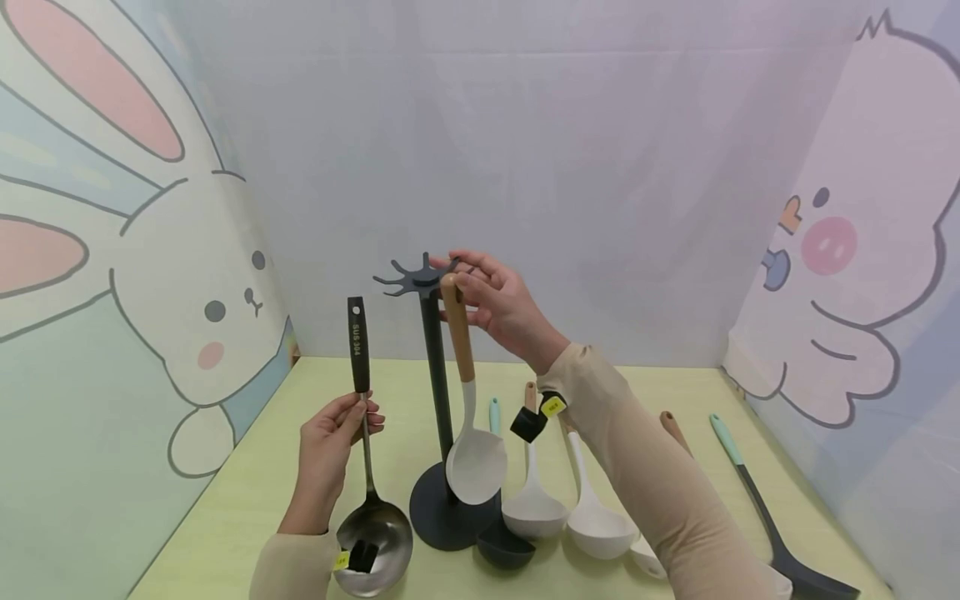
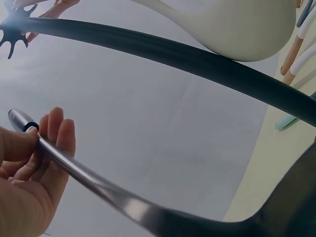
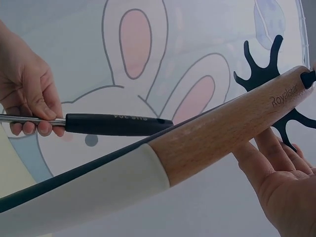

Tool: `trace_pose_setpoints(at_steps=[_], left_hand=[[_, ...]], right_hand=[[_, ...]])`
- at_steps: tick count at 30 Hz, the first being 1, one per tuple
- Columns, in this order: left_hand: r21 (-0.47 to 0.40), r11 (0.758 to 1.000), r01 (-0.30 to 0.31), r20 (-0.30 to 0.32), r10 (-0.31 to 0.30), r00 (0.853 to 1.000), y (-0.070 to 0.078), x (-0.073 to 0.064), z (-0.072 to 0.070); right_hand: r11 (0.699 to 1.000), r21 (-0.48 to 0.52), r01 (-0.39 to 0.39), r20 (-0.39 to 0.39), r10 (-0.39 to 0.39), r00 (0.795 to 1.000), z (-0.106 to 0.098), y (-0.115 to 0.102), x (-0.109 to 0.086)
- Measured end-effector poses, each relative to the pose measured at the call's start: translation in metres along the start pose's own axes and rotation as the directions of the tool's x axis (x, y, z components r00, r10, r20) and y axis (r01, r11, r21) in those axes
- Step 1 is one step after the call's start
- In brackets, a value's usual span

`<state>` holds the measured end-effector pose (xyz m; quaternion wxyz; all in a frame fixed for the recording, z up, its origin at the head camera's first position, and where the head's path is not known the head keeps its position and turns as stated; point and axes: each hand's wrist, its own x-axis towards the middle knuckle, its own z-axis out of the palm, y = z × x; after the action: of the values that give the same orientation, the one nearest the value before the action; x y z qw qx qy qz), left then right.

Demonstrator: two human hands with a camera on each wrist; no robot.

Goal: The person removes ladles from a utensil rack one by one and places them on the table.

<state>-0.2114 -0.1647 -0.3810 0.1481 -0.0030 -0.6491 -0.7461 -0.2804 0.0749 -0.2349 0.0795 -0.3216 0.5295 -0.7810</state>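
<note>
At the top of a black utensil stand, my right hand holds the wooden-handled white ladle by its handle end. A dark hook tip shows at the end of the wooden handle, and the other fingers spread behind the hooks. The ladle hangs bowl down in front of the post. To the left, my left hand pinches the steel ladle by its shaft, just below the black handle. This ladle stands upright, bowl down.
Right of the stand base lie a black ladle with a mint handle, white ladles with wooden handles, and a black turner. A wall with cartoon drawings surrounds the yellow table.
</note>
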Motion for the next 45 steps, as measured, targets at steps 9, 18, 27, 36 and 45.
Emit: trace_pose_setpoints(at_steps=[9,18,27,36,45], left_hand=[[0.062,0.997,0.041,0.034,-0.044,0.998,-0.011,0.007,-0.001],[0.086,0.993,0.085,0.057,-0.09,0.994,-0.023,0.016,-0.001],[0.14,0.983,0.122,0.085,-0.135,0.987,-0.028,0.023,0.002],[0.179,0.97,0.163,0.091,-0.181,0.979,-0.036,0.029,-0.002],[0.209,0.959,0.191,0.096,-0.214,0.972,-0.047,0.033,-0.008]], right_hand=[[1.0,0.005,0.0,0.003,0.0,1.0,-0.001,0.001,0.0],[1.0,-0.006,-0.002,0.0,0.002,1.0,0.0,-0.002,-0.002],[1.0,-0.021,-0.018,-0.017,0.018,1.0,0.0,-0.004,-0.002],[0.999,-0.023,-0.025,-0.021,0.025,0.999,0.001,-0.005,-0.002],[0.999,-0.023,-0.025,-0.016,0.025,1.0,0.001,-0.005,-0.002]])
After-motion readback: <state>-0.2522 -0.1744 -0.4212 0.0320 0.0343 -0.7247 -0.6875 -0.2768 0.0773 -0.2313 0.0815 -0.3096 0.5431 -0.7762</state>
